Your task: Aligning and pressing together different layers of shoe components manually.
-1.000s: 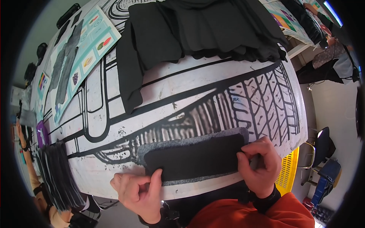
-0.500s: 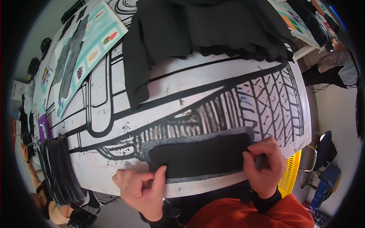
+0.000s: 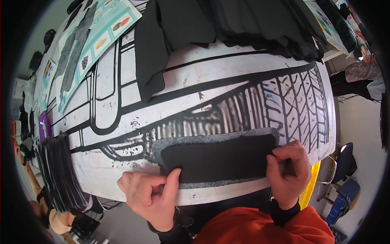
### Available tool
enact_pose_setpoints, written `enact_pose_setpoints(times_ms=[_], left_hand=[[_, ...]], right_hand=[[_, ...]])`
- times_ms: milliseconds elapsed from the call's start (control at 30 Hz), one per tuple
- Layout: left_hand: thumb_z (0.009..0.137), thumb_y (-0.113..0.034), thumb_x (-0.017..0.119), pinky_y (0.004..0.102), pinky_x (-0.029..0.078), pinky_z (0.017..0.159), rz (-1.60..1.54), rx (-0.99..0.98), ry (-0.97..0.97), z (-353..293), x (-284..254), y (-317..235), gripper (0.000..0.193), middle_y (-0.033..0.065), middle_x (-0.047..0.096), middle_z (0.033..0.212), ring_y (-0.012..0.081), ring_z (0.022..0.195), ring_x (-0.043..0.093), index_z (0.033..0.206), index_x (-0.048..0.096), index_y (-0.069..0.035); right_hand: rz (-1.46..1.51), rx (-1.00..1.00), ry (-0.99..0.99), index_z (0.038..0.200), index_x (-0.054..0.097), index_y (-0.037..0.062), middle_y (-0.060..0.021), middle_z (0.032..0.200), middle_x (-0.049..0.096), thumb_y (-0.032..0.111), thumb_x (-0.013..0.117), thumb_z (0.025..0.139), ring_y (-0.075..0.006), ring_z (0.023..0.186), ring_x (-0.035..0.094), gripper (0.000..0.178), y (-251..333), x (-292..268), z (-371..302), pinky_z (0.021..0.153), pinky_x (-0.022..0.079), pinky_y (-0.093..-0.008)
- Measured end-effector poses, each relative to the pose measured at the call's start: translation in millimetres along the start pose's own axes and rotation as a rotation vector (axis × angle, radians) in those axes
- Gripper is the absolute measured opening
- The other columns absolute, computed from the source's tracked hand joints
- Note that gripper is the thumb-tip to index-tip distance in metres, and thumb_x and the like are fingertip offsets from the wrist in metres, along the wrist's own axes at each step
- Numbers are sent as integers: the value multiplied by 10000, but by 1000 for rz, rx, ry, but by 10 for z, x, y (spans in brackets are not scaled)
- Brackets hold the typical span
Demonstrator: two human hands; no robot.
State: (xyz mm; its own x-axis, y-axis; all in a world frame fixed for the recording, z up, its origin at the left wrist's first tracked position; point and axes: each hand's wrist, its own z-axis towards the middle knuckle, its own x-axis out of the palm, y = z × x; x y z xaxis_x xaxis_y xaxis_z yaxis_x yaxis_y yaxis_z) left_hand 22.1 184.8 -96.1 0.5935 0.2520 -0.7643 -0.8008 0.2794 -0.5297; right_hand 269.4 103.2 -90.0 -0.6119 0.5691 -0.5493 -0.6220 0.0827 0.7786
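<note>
A flat black fabric piece (image 3: 215, 160) lies lengthwise over a grey, speckled, fuzzy-looking piece (image 3: 183, 141) close to the table's near edge. Grey shows along the far side and as a thin strip along the near side. At the black piece's near left corner, my left hand (image 3: 152, 197) pinches it between thumb and bent fingers. Its right end is gripped by my right hand (image 3: 290, 175), with the thumb pressed toward the curled index finger. The fingertips under the fabric are hidden on both sides.
A large heap of black fabric (image 3: 239, 24) covers the far middle of the printed white table (image 3: 134, 142). Dark strips (image 3: 61, 175) hang over the left edge, near a purple object (image 3: 45, 126). Grey strips lie on a picture sheet (image 3: 93, 53). Another person's arm (image 3: 32, 179) shows at left.
The view has shifted slightly. Both hands keep their pinch on the black piece, which lies nearly as before on the grey one.
</note>
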Motion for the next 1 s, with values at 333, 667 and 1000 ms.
enact_pose_setpoints(times_ms=[333,667,1000], left_hand=[[589,-144,997,358,324,718,9,-11,-2,-8,-29,-11,376,-31,437,621,203,688,438,652,626,-153],[580,-169,1004,365,321,733,15,-7,11,6,-28,-30,377,-52,439,593,197,681,442,635,631,-170],[597,-174,1002,368,321,735,17,9,25,8,-22,-23,387,-50,463,612,199,685,453,651,618,-168]], right_hand=[[-4,-2,13,951,679,51,-46,750,617,-124,765,752,-171,677,586,279,1,26,-1,601,440,-279],[-24,56,-8,951,667,45,-57,792,592,-125,750,769,-147,661,577,263,4,9,-40,609,440,-265],[-25,48,-10,950,665,46,-55,793,591,-118,755,772,-141,660,573,258,5,4,-37,603,435,-261]])
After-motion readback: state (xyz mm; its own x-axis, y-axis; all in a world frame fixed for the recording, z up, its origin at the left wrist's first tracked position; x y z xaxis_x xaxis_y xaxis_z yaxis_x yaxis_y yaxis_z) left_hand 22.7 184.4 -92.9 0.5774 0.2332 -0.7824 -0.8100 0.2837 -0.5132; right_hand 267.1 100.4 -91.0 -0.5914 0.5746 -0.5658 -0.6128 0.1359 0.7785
